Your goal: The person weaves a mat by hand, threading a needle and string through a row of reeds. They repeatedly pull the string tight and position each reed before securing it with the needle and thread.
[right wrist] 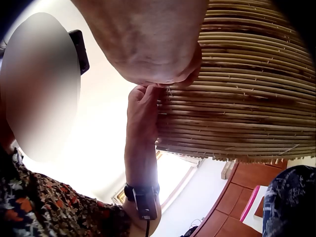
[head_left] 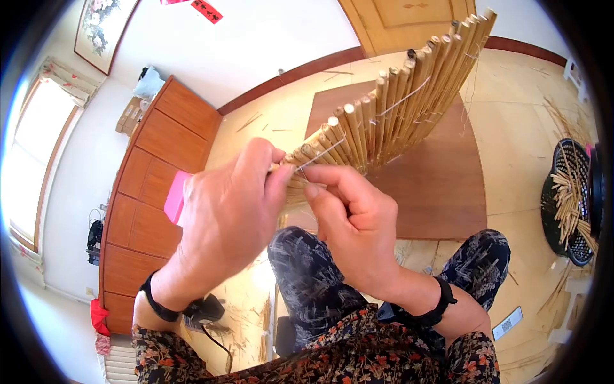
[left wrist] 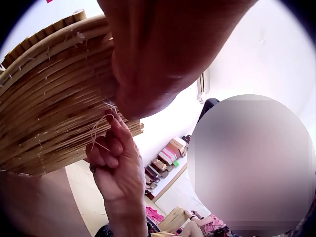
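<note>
A mat of straw-coloured stalks (head_left: 384, 115), bound side by side with thin thread (head_left: 409, 97), stands up before the person in the head view. At its near left end the left hand (head_left: 224, 211) pinches the edge between thumb and forefinger. Close beside it, the right hand (head_left: 358, 224) has thumb and forefinger together on the thread, other fingers curled. In the left wrist view loose thread (left wrist: 95, 131) loops over the right hand (left wrist: 116, 158), below the stalks (left wrist: 49, 98). In the right wrist view the left hand (right wrist: 142, 111) touches the edge of the stalks (right wrist: 237, 103).
A brown board (head_left: 435, 192) lies under the mat, beyond the person's knees (head_left: 307, 281). At the right is a dark basket (head_left: 549, 205) of short stalks. A reddish wooden cabinet (head_left: 144, 205) lines the left wall, with a pink object (head_left: 175, 197) near it. Stalk scraps litter the floor.
</note>
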`<state>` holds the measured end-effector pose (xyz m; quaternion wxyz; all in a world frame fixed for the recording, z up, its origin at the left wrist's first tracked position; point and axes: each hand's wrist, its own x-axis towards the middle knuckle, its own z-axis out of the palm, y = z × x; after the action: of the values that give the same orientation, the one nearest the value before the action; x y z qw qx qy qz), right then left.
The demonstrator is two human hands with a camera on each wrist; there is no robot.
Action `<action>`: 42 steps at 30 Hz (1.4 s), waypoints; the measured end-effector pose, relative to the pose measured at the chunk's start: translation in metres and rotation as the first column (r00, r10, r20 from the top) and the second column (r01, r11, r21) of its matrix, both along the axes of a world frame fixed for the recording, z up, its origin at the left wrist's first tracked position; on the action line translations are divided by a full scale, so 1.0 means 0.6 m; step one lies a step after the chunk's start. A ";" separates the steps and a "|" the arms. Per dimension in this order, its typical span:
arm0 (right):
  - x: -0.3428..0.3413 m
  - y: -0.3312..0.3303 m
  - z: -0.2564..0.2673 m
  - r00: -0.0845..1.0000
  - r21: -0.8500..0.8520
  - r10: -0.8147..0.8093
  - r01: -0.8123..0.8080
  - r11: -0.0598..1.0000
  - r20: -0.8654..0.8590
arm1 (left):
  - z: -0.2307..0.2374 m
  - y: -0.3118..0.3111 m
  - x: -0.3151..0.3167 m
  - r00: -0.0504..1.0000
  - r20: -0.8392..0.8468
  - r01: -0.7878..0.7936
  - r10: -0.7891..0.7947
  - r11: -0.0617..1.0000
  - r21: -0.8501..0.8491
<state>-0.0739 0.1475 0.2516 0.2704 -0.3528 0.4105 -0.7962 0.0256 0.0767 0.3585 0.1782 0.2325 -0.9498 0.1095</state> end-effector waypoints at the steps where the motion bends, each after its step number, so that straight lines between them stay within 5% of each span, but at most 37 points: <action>1: 0.006 0.012 -0.004 0.998 0.035 0.043 -0.045 0.998 0.041 | -0.010 0.007 0.005 1.000 -0.009 0.018 -0.018 0.999 -0.028; 6: 0.026 0.087 -0.085 0.936 0.091 0.198 -0.233 0.968 0.291 | -0.083 0.072 0.032 0.994 0.008 0.112 -0.112 0.991 -0.071; 9: 0.043 0.123 -0.150 0.759 -0.168 0.358 -0.320 0.932 0.544 | -0.134 0.101 0.047 0.974 -0.025 0.219 -0.223 0.970 -0.109; 24: 0.056 0.186 -0.240 0.630 -0.086 0.392 -0.459 0.884 0.670 | -0.186 0.126 0.072 0.946 0.130 0.310 -0.298 0.946 -0.092; 26: 0.054 0.196 -0.249 0.691 0.131 0.303 -0.500 0.856 0.656 | -0.184 0.124 0.074 0.939 0.142 0.327 -0.313 0.941 -0.091; 27: 0.058 0.196 -0.244 0.576 0.032 0.307 -0.502 0.864 0.758 | -0.181 0.122 0.074 0.932 0.159 0.343 -0.327 0.935 -0.089; 31: 0.050 0.207 -0.273 0.579 -0.057 0.485 -0.602 0.796 0.655 | -0.192 0.116 0.076 0.919 0.141 0.388 -0.369 0.910 -0.149; 37: 0.039 0.211 -0.260 0.677 0.318 0.326 -0.645 0.695 0.659 | -0.203 0.112 0.071 0.923 0.082 0.385 -0.377 0.900 -0.204; 39: 0.034 0.216 -0.261 0.738 0.516 0.482 -0.675 0.528 0.472 | -0.205 0.112 0.071 0.926 0.072 0.377 -0.370 0.904 -0.202; 42: 0.029 0.213 -0.258 0.748 0.455 0.504 -0.664 0.594 0.432 | -0.203 0.107 0.072 0.923 0.075 0.385 -0.378 0.899 -0.206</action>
<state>-0.0568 0.2753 0.0968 0.6635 -0.2608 0.4547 -0.5338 0.0685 0.1406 0.2368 0.2049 0.0193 -0.9620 0.1792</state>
